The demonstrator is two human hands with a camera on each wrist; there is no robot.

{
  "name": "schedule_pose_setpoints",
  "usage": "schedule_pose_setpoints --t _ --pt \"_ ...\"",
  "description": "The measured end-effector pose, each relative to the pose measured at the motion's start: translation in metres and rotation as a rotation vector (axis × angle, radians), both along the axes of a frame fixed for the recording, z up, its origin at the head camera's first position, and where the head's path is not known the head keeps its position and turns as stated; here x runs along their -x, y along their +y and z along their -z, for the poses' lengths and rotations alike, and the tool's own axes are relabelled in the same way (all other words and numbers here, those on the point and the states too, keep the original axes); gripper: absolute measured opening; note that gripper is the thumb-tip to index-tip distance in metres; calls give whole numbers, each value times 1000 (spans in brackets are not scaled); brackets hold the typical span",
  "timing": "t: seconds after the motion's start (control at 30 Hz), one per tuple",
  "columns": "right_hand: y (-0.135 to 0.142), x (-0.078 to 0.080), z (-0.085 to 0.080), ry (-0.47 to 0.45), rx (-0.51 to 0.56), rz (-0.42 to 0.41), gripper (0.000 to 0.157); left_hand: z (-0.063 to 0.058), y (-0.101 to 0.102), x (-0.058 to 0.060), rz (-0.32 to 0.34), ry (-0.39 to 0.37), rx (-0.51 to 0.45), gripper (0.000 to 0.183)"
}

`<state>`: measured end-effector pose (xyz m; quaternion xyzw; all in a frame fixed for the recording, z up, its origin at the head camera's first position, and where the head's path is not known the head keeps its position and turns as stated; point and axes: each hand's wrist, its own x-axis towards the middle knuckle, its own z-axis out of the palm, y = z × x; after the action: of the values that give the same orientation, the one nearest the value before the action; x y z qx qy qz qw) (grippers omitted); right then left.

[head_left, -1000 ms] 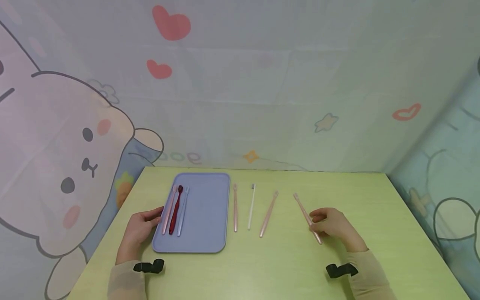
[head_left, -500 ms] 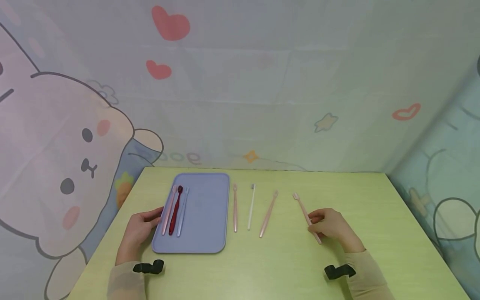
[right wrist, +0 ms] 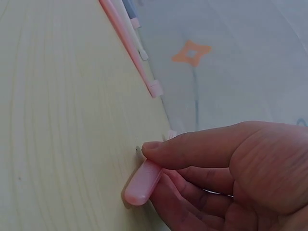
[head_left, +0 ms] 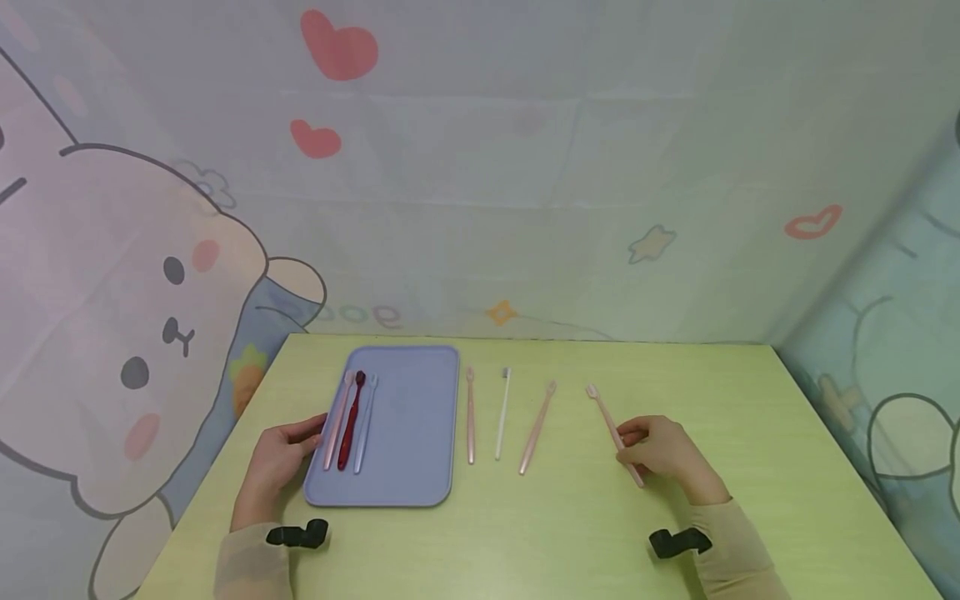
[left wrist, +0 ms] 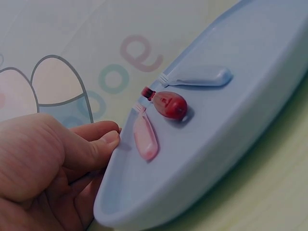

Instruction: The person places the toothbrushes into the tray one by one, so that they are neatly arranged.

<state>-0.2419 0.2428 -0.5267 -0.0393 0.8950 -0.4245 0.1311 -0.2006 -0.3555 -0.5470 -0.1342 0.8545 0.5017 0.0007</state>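
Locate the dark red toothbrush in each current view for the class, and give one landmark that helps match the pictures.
Head: left of centre, on the blue tray, the dark red toothbrush lies between a pink toothbrush and a pale blue toothbrush.
Left wrist: just above the picture's centre, seen end-on.
Right wrist: not in it.
Shared landmark: the pale yellow-green table, visible in all three.

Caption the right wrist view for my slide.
Right hand pinching a pink toothbrush, with a second pink toothbrush and a white toothbrush farther along the wood-grain tabletop.
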Motion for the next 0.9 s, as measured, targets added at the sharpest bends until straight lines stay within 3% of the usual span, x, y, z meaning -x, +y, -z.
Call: schedule_pose_setpoints --t 0.53,0.9 --pt "2 1 -1 -19 9 -34 41 0 0 -1 9 -6 30 43" --pt "7 2 -4 -40 28 -24 46 2 -2 -1 30 30 7 43"
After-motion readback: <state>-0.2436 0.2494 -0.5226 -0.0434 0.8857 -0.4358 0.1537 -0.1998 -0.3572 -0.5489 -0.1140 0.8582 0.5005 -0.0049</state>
